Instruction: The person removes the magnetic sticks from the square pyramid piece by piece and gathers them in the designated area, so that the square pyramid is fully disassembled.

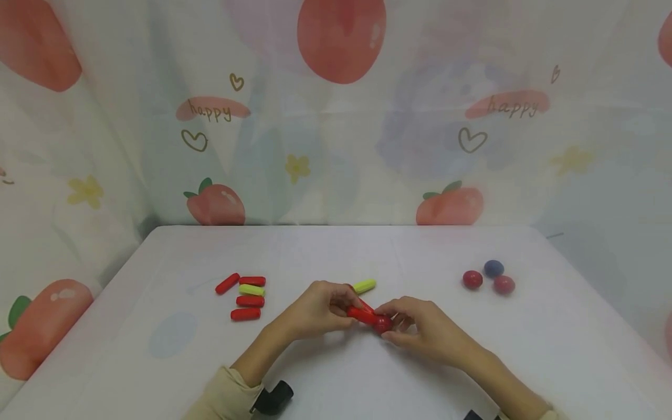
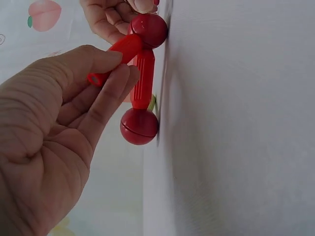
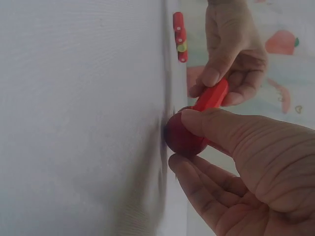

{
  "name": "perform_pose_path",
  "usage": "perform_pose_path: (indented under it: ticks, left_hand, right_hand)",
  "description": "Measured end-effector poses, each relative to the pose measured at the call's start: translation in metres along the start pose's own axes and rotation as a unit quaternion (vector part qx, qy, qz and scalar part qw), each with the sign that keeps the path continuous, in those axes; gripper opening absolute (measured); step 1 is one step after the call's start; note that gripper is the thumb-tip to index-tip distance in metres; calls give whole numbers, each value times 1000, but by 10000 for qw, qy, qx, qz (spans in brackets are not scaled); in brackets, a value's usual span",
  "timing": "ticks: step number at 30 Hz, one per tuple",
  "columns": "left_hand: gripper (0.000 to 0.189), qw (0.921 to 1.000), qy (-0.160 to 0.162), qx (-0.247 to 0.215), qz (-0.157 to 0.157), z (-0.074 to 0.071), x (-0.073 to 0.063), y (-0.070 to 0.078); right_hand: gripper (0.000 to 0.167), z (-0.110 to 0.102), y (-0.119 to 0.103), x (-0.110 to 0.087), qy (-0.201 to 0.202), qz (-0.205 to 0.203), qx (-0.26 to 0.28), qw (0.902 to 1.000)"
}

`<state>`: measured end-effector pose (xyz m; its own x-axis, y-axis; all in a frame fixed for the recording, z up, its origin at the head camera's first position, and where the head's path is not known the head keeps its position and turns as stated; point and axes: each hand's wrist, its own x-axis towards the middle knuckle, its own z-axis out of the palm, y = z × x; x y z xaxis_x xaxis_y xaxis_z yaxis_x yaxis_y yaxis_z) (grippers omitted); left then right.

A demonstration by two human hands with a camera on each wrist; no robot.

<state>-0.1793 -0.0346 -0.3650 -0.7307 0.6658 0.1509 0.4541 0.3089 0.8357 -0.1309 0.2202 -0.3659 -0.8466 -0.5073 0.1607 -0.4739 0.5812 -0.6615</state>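
My left hand point(image 1: 320, 309) pinches a red rod point(image 2: 127, 47) between thumb and fingers, slanted with one end against a red ball point(image 2: 150, 30). That same ball is gripped by my right hand point(image 1: 433, 329), with the thumb on one side and fingertips on the other. A second red rod point(image 2: 142, 81) runs from this ball to another red ball point(image 2: 139, 127), seen in the left wrist view. Just behind, a yellow-green rod point(image 1: 364, 286) shows past my left fingers; where its near end meets the other pieces is hidden.
On the left of the white table point(image 1: 173, 385) lie several loose red rods point(image 1: 245, 314) and one yellow-green rod point(image 1: 252, 290). Two red balls point(image 1: 504, 284) and a blue ball point(image 1: 493, 268) sit at the right. A printed curtain point(image 1: 336, 128) hangs behind the table.
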Motion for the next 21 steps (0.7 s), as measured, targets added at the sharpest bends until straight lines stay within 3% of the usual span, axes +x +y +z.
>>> perform_pose_path:
  ticks: [10, 17, 21]
  left_hand:
    - [25, 9945, 523, 873, -234, 1, -1, 0]
    - [24, 9955, 302, 895, 69, 2, -1, -1]
    - [23, 9954, 192, 933, 30, 2, -1, -2]
  right_hand:
    - [30, 1, -5, 3, -158, 263, -65, 9995]
    - [27, 6, -8, 1, -151, 99, 166, 9997]
    - [27, 7, -8, 1, -112, 130, 108, 9998]
